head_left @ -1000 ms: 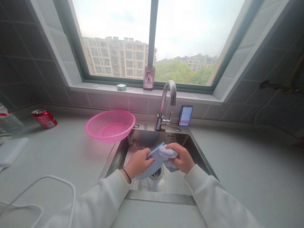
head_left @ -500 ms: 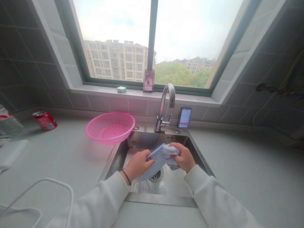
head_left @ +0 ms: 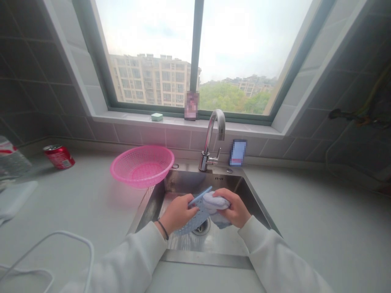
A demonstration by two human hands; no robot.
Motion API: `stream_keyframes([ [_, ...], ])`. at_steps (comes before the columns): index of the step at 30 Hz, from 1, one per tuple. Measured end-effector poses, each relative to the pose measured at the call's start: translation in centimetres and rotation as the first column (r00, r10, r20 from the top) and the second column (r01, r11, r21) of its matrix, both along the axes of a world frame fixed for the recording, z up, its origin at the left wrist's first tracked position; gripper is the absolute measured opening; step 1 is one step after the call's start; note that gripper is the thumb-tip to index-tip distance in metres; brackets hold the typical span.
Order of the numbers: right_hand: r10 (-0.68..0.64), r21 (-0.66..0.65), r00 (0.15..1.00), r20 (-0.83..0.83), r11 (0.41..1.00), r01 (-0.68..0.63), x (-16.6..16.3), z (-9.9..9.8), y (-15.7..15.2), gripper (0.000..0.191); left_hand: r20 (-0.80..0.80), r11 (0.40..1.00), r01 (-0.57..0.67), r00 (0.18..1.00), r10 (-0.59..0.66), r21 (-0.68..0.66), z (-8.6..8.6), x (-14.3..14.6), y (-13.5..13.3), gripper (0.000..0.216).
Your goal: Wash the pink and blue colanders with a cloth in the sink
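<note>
Over the steel sink [head_left: 244, 191], my left hand [head_left: 175, 213] grips a flat blue perforated mat [head_left: 195, 213], tilted on edge. My right hand [head_left: 233, 209] is closed on a bunched pale blue cloth [head_left: 214, 201] and presses it against the mat's upper face. The sink drain [head_left: 201, 230] shows just below the mat. Both sleeves are white, and a dark band sits on my left wrist.
A pink plastic colander [head_left: 142, 165] rests on the counter at the sink's left rim. The chrome tap [head_left: 212, 136] stands behind the sink. A red can [head_left: 59, 156] lies far left, a white cable [head_left: 61, 240] loops near the front left.
My right hand with the cloth has shifted slightly along the mat. The mat stays tilted in my left hand. The view has tipped a little.
</note>
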State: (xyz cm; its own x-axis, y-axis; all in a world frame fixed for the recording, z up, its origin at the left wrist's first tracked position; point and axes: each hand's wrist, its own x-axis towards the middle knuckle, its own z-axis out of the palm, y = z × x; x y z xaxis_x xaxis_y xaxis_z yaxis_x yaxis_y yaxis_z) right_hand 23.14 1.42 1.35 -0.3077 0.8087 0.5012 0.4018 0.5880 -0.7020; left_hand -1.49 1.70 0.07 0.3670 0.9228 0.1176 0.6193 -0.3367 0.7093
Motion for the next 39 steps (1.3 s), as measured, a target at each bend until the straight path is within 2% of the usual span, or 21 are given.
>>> stream_keyframes([
  [2, -0.012, -0.010, 1.000, -0.003, 1.000, 0.011, -0.05, 0.11, -0.07, 0.035, 0.000, 1.000, -0.002, 1.000, 0.002, 0.002, 0.03, 0.00, -0.03, 0.016],
  [6, -0.163, 0.005, 0.987, 0.002, 0.987, 0.163, 0.00, 0.30, -0.08, 0.035, 0.011, 1.000, -0.003, 1.000, 0.003, 0.007, 0.00, 0.04, -0.05, 0.016],
  [11, 0.005, 0.010, 1.000, 0.007, 1.000, -0.005, -0.55, 0.38, -0.41, 0.033, 0.004, 1.000, 0.008, 1.000, -0.008, 0.008, -0.15, 0.02, 0.07, 0.015],
  [16, -0.183, -0.036, 0.983, -0.002, 0.983, 0.183, -0.08, 0.11, 0.02, 0.037, 0.016, 1.000, 0.005, 1.000, -0.005, 0.006, -0.18, 0.04, 0.07, 0.016],
  [21, -0.023, -0.023, 1.000, -0.001, 0.999, 0.023, -0.44, 0.36, -0.32, 0.035, -0.005, 1.000, 0.008, 1.000, -0.008, 0.015, -0.16, 0.09, 0.03, 0.015],
  [23, -0.046, -0.038, 0.999, -0.005, 0.998, 0.046, -0.42, 0.40, -0.28, 0.034, -0.010, 1.000, 0.005, 1.000, -0.005, 0.018, -0.15, 0.12, 0.06, 0.015],
  [26, -0.153, -0.041, 0.988, 0.000, 0.987, 0.153, -0.20, 0.41, -0.11, 0.036, -0.006, 1.000, 0.000, 1.000, 0.000, 0.018, -0.14, 0.13, 0.11, 0.016],
  [28, -0.129, -0.026, 0.992, 0.008, 0.991, 0.129, -0.23, 0.44, -0.17, 0.036, 0.000, 1.000, 0.001, 1.000, -0.001, 0.015, -0.16, 0.11, 0.14, 0.016],
  [32, -0.002, -0.031, 1.000, 0.003, 1.000, 0.002, -0.38, 0.40, -0.28, 0.036, -0.005, 1.000, 0.002, 1.000, -0.002, 0.008, -0.19, 0.10, 0.13, 0.015],
  [36, -0.141, -0.071, 0.990, -0.004, 0.988, 0.141, -0.02, 0.29, 0.00, 0.037, 0.010, 1.000, -0.001, 1.000, 0.001, 0.004, -0.08, 0.12, 0.07, 0.016],
  [39, -0.105, -0.051, 0.994, -0.009, 0.993, 0.104, -0.18, 0.40, -0.19, 0.035, 0.014, 1.000, 0.004, 1.000, -0.004, 0.002, 0.00, 0.09, 0.05, 0.015],
])
